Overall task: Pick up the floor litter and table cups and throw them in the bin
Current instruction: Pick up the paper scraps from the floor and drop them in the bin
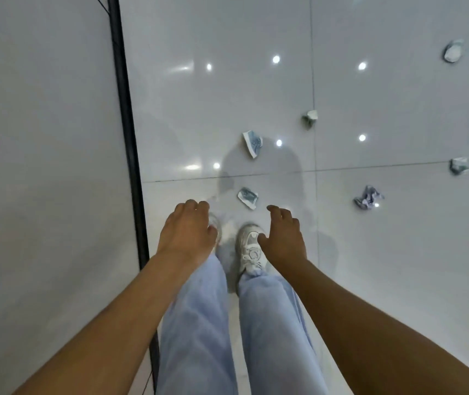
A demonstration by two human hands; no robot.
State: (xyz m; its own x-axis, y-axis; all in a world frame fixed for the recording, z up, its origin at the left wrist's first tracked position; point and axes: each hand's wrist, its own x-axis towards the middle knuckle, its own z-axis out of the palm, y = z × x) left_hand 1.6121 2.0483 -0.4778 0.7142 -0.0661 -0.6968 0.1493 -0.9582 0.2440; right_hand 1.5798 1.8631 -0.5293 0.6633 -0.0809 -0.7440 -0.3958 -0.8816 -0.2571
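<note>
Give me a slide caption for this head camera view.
Both empty hands, left hand and right hand, reach toward crumpled paper on the white tiled floor.

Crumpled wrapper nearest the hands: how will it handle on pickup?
The crumpled wrapper looks thin and creased, so probably light and floppy. On the glossy floor tile it may skid if nudged. Its irregular folds make rolling unlikely.

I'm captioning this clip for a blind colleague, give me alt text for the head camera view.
Both bare hands, left hand and right hand, reach down empty toward a crumpled wrapper on the glossy white floor. Five more litter scraps lie farther out; a white sneaker shows below.
</note>
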